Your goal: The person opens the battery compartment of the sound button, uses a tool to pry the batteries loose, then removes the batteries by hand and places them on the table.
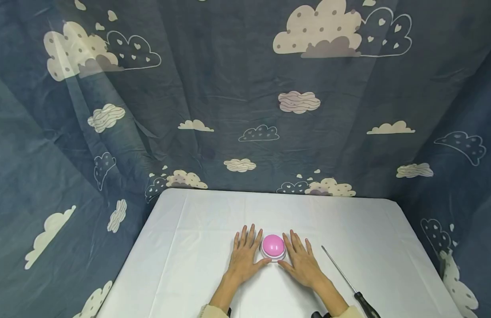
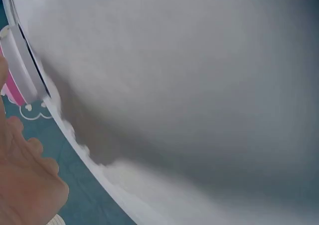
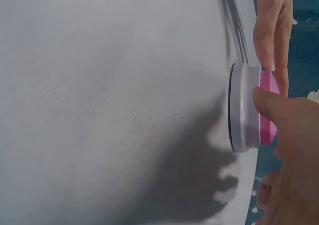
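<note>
A round pink-domed push button [image 1: 273, 245] with a white base sits on the white table between the two hands. To its left, my left hand [image 1: 243, 256] has its fingers spread and straight, with the thumb tip close to the front of the base. On the other side, my right hand [image 1: 303, 263] mirrors it, thumb also near the front rim. In the right wrist view the right thumb overlaps the side of the button [image 3: 245, 108], and the left hand [image 3: 273, 23] reaches in from above. Only part of the button [image 2: 27, 68] shows at the edge of the left wrist view.
A long screwdriver [image 1: 339, 270] with a black handle lies slantwise on the table [image 1: 198, 247], right of the right hand. Dark blue cloth [image 1: 229, 88] printed with clouds hangs behind the table and along both sides.
</note>
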`<state>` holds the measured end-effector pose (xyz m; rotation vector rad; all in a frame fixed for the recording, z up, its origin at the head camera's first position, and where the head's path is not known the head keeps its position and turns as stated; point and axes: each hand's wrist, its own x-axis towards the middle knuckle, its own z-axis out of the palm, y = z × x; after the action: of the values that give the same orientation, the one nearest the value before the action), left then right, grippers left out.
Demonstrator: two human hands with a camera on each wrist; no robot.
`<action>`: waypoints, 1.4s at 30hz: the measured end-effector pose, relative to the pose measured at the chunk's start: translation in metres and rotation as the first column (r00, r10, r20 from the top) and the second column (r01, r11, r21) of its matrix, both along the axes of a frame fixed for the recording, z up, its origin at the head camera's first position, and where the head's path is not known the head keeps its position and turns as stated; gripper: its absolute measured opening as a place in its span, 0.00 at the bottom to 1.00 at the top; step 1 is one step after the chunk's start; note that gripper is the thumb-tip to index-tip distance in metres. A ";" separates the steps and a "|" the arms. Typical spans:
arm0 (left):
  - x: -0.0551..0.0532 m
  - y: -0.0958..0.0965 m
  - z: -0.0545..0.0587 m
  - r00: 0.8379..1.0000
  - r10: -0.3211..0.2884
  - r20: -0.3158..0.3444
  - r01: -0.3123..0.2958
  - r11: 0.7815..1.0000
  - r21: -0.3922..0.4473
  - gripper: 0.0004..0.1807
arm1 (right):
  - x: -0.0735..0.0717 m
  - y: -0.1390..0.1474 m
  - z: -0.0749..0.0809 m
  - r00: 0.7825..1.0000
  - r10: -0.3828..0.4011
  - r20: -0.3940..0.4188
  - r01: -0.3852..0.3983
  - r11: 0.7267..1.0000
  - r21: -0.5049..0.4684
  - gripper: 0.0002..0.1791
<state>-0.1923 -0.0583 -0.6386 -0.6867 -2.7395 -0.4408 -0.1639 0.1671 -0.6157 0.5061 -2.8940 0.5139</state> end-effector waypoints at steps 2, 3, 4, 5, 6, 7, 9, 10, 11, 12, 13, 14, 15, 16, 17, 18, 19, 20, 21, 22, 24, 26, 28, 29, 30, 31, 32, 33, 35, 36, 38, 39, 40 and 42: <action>0.001 0.004 0.001 1.000 -0.005 0.022 0.005 1.000 -0.013 0.49 | 0.000 -0.002 0.001 1.000 0.003 0.021 -0.003 1.000 0.002 0.43; 0.001 0.006 0.002 0.999 -0.004 0.033 0.005 1.000 -0.025 0.48 | 0.000 -0.003 0.002 0.999 0.004 0.032 -0.004 1.000 0.002 0.43; 0.002 0.007 0.002 0.999 -0.003 0.043 0.004 0.999 -0.038 0.48 | 0.000 -0.004 0.002 0.999 0.006 0.041 -0.006 1.000 -0.002 0.42; 0.002 0.009 0.003 0.999 -0.004 0.052 0.006 0.999 -0.043 0.47 | 0.000 -0.005 0.002 0.999 0.008 0.048 -0.008 1.000 -0.006 0.41; 0.002 0.009 0.004 0.998 -0.001 0.058 0.005 0.998 -0.055 0.46 | 0.000 -0.006 0.003 0.998 0.010 0.054 -0.010 1.000 -0.008 0.41; 0.003 0.010 0.005 0.998 -0.002 0.061 0.006 0.998 -0.064 0.46 | 0.000 -0.006 0.003 0.998 0.013 0.056 -0.012 1.000 -0.015 0.41; 0.003 0.010 0.006 0.999 -0.005 0.054 0.009 0.997 -0.072 0.45 | -0.001 -0.007 0.003 0.999 0.017 0.049 -0.016 1.000 -0.020 0.40; 0.002 0.010 0.006 0.999 -0.007 0.051 0.011 0.997 -0.070 0.44 | -0.002 -0.007 0.003 0.999 0.020 0.046 -0.019 1.000 -0.020 0.40; 0.002 0.010 0.006 0.999 -0.008 0.050 0.011 0.998 -0.068 0.44 | -0.003 -0.007 0.003 0.999 0.024 0.038 -0.023 0.999 -0.023 0.40; 0.002 0.011 0.007 0.999 -0.006 0.049 0.010 0.997 -0.072 0.44 | -0.004 -0.008 0.003 0.999 0.026 0.033 -0.026 0.999 -0.023 0.41; 0.001 0.011 0.007 0.999 -0.006 0.054 0.009 0.997 -0.072 0.44 | -0.005 -0.008 0.003 0.999 0.029 0.029 -0.028 0.999 -0.023 0.41; 0.001 0.011 0.008 0.998 -0.005 0.061 0.009 0.997 -0.073 0.44 | -0.005 -0.008 0.003 0.999 0.033 0.029 -0.032 0.999 -0.022 0.41; 0.000 0.012 0.008 0.997 -0.006 0.071 0.011 0.997 -0.073 0.45 | -0.006 -0.008 0.003 0.999 0.037 0.033 -0.036 0.999 -0.026 0.42; 0.000 0.012 0.008 0.997 -0.003 0.077 0.009 0.997 -0.079 0.45 | -0.007 -0.008 0.003 0.998 0.042 0.037 -0.041 0.999 -0.032 0.42; -0.001 0.013 0.008 0.996 -0.004 0.088 0.011 0.997 -0.078 0.45 | -0.007 -0.008 0.003 0.998 0.046 0.039 -0.045 0.998 -0.042 0.42; -0.001 0.013 0.008 0.995 -0.003 0.096 0.011 0.997 -0.082 0.45 | -0.008 -0.009 0.003 0.998 0.050 0.045 -0.048 0.998 -0.051 0.43; -0.002 0.014 0.008 0.994 -0.003 0.105 0.011 0.997 -0.080 0.45 | -0.009 -0.009 0.004 0.997 0.056 0.045 -0.053 0.996 -0.066 0.43; -0.002 0.014 0.009 0.994 -0.003 0.110 0.012 0.997 -0.076 0.44 | -0.009 -0.009 0.004 0.997 0.062 0.044 -0.058 0.995 -0.080 0.42; -0.002 0.015 0.009 0.994 -0.002 0.111 0.010 0.997 -0.074 0.44 | -0.010 -0.009 0.004 0.997 0.066 0.040 -0.062 0.994 -0.093 0.42; -0.003 0.015 0.009 0.994 0.000 0.111 0.008 0.997 -0.072 0.43 | -0.011 -0.009 0.004 0.997 0.070 0.034 -0.066 0.992 -0.104 0.42; -0.003 0.016 0.008 0.994 0.002 0.111 0.006 0.998 -0.070 0.43 | -0.011 -0.009 0.005 0.997 0.074 0.029 -0.070 0.990 -0.125 0.41; -0.001 0.016 0.006 0.993 -0.007 0.117 0.013 0.998 -0.056 0.42 | -0.010 -0.009 0.003 0.996 0.078 0.040 -0.072 0.989 -0.128 0.40; 0.001 0.016 0.005 0.991 -0.011 0.131 0.019 0.998 -0.057 0.42 | -0.008 -0.009 0.002 0.995 0.083 0.055 -0.075 0.988 -0.136 0.39; 0.003 0.016 0.005 0.990 -0.016 0.140 0.024 0.998 -0.053 0.42 | -0.007 -0.008 0.001 0.994 0.087 0.063 -0.078 0.987 -0.141 0.39; 0.004 0.016 0.005 0.988 -0.022 0.152 0.029 0.999 -0.046 0.42 | -0.006 -0.008 0.001 0.993 0.092 0.068 -0.081 0.986 -0.143 0.39; 0.005 0.016 0.006 0.986 -0.026 0.162 0.033 0.999 -0.042 0.42 | -0.006 -0.008 0.001 0.993 0.096 0.070 -0.085 0.985 -0.151 0.39; 0.006 0.015 0.007 0.985 -0.028 0.171 0.036 0.999 -0.040 0.41 | -0.005 -0.007 0.002 0.993 0.100 0.070 -0.087 0.983 -0.164 0.39; 0.006 0.014 0.008 0.984 -0.033 0.177 0.040 0.998 -0.038 0.41 | -0.005 -0.007 0.002 0.992 0.105 0.070 -0.091 0.979 -0.182 0.38; 0.006 0.013 0.011 0.979 -0.055 0.196 0.058 0.998 -0.005 0.41 | -0.005 -0.006 0.003 0.991 0.114 0.077 -0.095 0.971 -0.220 0.38; 0.006 0.012 0.012 0.976 -0.069 0.209 0.068 0.998 0.011 0.40 | -0.005 -0.005 0.004 0.990 0.117 0.081 -0.095 0.967 -0.238 0.38; 0.005 0.009 0.016 0.964 -0.101 0.248 0.090 0.994 0.056 0.40 | -0.005 -0.004 0.006 0.986 0.130 0.101 -0.098 0.955 -0.279 0.37; 0.005 0.008 0.017 0.957 -0.118 0.266 0.100 0.992 0.082 0.40 | -0.005 -0.003 0.007 0.985 0.136 0.109 -0.099 0.952 -0.290 0.37; 0.004 0.007 0.019 0.948 -0.133 0.290 0.107 0.989 0.106 0.39 | -0.006 -0.003 0.008 0.983 0.139 0.123 -0.097 0.949 -0.300 0.37; 0.003 0.005 0.021 0.931 -0.159 0.330 0.118 0.983 0.142 0.39 | -0.006 -0.002 0.009 0.978 0.143 0.150 -0.089 0.944 -0.317 0.37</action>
<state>-0.1892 -0.0531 -0.6177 -0.8455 -2.9593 -0.8201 -0.1696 0.1651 -0.6070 0.6116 -2.8693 1.0573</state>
